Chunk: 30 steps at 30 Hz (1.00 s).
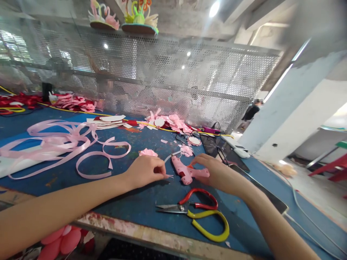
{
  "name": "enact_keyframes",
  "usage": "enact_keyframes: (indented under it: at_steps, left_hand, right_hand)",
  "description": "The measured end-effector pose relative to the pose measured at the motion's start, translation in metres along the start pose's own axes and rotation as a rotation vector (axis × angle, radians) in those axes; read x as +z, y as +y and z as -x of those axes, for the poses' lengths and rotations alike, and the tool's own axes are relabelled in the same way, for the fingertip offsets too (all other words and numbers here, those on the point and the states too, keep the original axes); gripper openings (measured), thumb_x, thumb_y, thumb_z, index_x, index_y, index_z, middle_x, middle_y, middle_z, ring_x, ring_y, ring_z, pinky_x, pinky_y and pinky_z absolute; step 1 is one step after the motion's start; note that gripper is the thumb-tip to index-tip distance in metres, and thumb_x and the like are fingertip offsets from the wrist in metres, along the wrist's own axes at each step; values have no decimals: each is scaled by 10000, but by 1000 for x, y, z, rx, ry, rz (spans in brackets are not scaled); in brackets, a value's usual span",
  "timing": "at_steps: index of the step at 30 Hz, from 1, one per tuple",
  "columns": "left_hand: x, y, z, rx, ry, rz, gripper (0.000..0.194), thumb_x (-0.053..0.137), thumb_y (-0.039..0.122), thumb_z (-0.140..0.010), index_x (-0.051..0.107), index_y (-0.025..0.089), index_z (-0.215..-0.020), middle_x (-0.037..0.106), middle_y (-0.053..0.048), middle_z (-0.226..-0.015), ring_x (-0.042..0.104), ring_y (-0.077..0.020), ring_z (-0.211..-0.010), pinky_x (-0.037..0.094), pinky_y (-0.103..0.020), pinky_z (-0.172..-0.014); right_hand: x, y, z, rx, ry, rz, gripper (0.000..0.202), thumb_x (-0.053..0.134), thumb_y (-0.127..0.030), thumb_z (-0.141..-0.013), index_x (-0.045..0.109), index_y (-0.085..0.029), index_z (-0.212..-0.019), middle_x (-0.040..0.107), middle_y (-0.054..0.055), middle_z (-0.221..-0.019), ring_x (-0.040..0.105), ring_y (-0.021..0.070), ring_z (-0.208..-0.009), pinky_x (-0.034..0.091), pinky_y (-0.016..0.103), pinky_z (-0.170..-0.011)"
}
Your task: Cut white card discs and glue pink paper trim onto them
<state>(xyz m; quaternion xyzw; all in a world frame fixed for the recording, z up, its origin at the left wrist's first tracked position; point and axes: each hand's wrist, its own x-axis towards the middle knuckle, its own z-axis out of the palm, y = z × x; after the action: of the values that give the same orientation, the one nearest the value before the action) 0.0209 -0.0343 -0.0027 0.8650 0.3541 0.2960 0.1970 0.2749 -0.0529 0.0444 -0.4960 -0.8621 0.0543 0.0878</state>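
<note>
Low over the blue tabletop, my left hand (148,169) is closed, thumb and finger pinching a small pale strip (169,176). A ruffled pink piece (148,153) lies just behind its knuckles. My right hand (213,169) is wrapped round the handle of a pink glue gun (185,171), whose nozzle points away and to the left. Scissors with one red and one yellow handle (210,213) lie nearer me, blades slightly apart and pointing left. Behind the glue gun sits another small pink ruffled piece (186,151). Loose curls of pink ribbon (94,162) lie left of my left hand.
Stacked pale pieces (105,121) and a pink petal pile (173,122) lie farther back, before a perforated metal screen (168,72). A dark phone-like slab (260,189) with a white cable is beside my right forearm. A person (252,111) is at the far right.
</note>
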Motion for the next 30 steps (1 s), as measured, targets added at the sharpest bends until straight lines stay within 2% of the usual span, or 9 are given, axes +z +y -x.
enact_keyframes:
  at_steps: [4, 8, 12, 15, 19, 22, 25, 27, 30]
  left_hand:
    - [1, -1, 1, -67, -17, 42, 331, 680, 484, -682, 636, 172, -583, 625, -4, -577, 516, -120, -538, 303, -217, -518]
    - [-1, 1, 0, -136, -11, 199, 299, 694, 437, -677, 639, 154, -600, 584, 9, -542, 471, -98, -507, 307, -206, -498]
    - [-4, 2, -1, -222, -20, 353, 283, 670, 406, -702, 614, 139, -624, 552, 21, -515, 467, -83, -469, 326, -195, -471]
    - [-4, -1, -4, -308, -37, 488, 346, 565, 454, -772, 585, 132, -645, 529, 18, -502, 451, -77, -410, 328, -190, -408]
    - [-5, -6, -7, -422, -25, 745, 366, 511, 439, -809, 605, 95, -894, 460, 44, -578, 381, -43, -411, 292, -165, -384]
    - [-8, -5, -7, -491, -31, 885, 396, 526, 358, -815, 537, 78, -1094, 401, 66, -596, 293, -25, -426, 224, -148, -393]
    - [-11, -3, -6, -515, -24, 886, 436, 475, 321, -845, 419, 128, -1232, 388, 81, -575, 251, -32, -409, 175, -147, -386]
    - [-13, -2, -6, -538, 6, 855, 357, 447, 322, -857, 426, 165, -1177, 329, 99, -545, 220, -34, -393, 149, -142, -377]
    - [-16, 0, -8, -574, 48, 886, 204, 404, 308, -869, 455, 174, -1015, 253, 109, -533, 174, -30, -382, 119, -134, -370]
  right_hand:
    - [15, -1, -7, -44, -67, 60, 494, 506, -46, -648, 564, -154, -1126, 579, 124, -1120, 531, 236, -1033, 410, 342, -866]
    - [19, -6, -9, 4, -42, 94, 391, 495, -69, -640, 593, -158, -1008, 587, 105, -1026, 564, 214, -928, 419, 291, -775]
    - [14, -6, -8, 69, 53, 167, 336, 520, -139, -645, 570, -165, -976, 570, 88, -1017, 580, 207, -811, 399, 277, -655]
    - [10, -5, -7, 68, 210, 132, 233, 531, -229, -713, 557, -165, -935, 580, 86, -945, 565, 208, -767, 395, 289, -644]
    - [8, -8, -6, -25, 474, -64, 130, 515, -303, -807, 539, -194, -872, 580, 82, -887, 542, 197, -762, 416, 305, -692]
    - [12, -13, -7, -60, 565, -241, 154, 550, -355, -811, 545, -204, -840, 577, 71, -869, 534, 204, -805, 421, 321, -724]
    - [22, -17, -9, 29, 541, -539, 250, 573, -436, -787, 557, -189, -820, 541, 18, -699, 497, 157, -626, 404, 293, -587]
    - [29, -19, -11, 106, 482, -811, 317, 574, -486, -773, 557, -175, -830, 476, -28, -563, 423, 117, -495, 350, 266, -486]
    - [36, -21, -13, 144, 419, -1151, 337, 589, -501, -759, 545, -171, -814, 445, -50, -497, 394, 100, -447, 324, 251, -455]
